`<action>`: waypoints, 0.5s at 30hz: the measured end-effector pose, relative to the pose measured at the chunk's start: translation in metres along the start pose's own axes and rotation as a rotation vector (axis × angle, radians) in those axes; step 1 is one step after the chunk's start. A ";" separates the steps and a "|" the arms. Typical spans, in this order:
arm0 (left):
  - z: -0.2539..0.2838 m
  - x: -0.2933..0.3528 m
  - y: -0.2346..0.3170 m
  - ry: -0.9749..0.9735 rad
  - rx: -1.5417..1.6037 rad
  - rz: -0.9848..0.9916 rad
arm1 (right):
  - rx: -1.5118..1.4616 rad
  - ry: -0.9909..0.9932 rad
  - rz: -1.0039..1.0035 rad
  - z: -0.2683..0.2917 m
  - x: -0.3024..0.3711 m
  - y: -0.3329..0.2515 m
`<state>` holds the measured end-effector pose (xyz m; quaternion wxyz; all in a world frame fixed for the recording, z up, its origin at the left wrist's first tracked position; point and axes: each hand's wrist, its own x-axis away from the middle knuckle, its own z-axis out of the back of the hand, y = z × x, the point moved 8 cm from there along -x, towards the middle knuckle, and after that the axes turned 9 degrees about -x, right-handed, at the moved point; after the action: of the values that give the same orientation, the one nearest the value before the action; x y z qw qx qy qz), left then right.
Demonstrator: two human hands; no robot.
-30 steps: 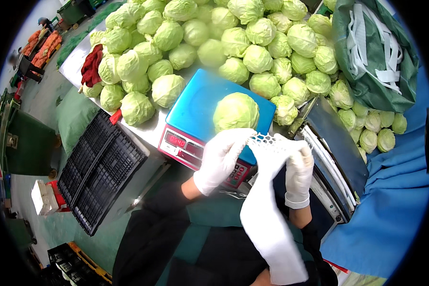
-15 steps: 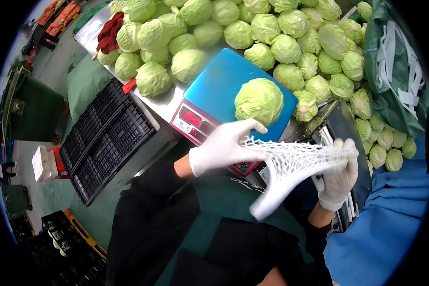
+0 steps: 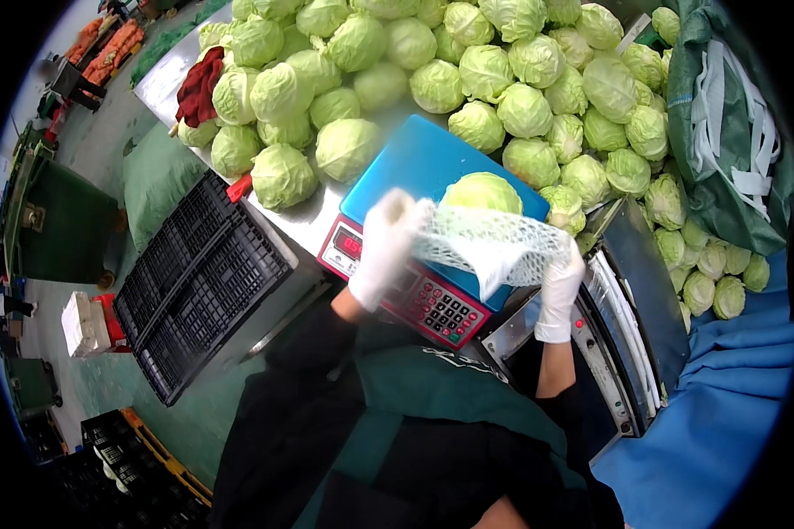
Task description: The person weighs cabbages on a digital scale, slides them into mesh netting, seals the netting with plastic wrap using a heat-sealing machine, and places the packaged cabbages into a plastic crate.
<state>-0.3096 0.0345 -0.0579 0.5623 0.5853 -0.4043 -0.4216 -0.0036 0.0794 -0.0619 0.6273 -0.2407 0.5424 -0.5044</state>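
Between my two white-gloved hands a white mesh net sleeve point(image 3: 481, 240) is stretched wide. My left hand point(image 3: 386, 242) grips its left end, somewhat blurred by motion. Its right end is held by my right hand point(image 3: 559, 291). Just behind the net a green cabbage point(image 3: 483, 194) sits on the blue plate of a weighing scale point(image 3: 397, 167); the net covers the cabbage's near side in view. Below my hands shows the scale's red front panel point(image 3: 445, 309) with its keypad and lit display.
A large heap of cabbages point(image 3: 520, 110) covers the metal table behind the scale. Black crates point(image 3: 207, 273) stand at left. Right of the scale is a metal machine point(image 3: 626, 344) with a red light. A green sack point(image 3: 723, 132) and blue cloth point(image 3: 723, 388) lie farther right.
Both hands have moved with the net, the right one leftward and the left one slightly up. The net is now spread in front of the cabbage, and its loose tail no longer hangs low.
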 end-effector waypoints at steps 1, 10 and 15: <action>0.001 -0.011 0.004 0.042 -0.075 -0.022 | -0.062 -0.014 -0.055 -0.013 -0.004 0.003; -0.046 -0.024 0.014 -0.288 -0.088 -0.222 | -0.661 -0.151 -0.683 -0.066 0.016 -0.005; -0.049 0.039 0.025 -0.738 0.637 0.373 | -0.669 -0.476 -0.504 -0.026 0.040 -0.080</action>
<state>-0.2511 0.0124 -0.0341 0.2418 0.4577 -0.7814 -0.3485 -0.0610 0.0199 -0.0186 0.4805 -0.6618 0.4411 -0.3695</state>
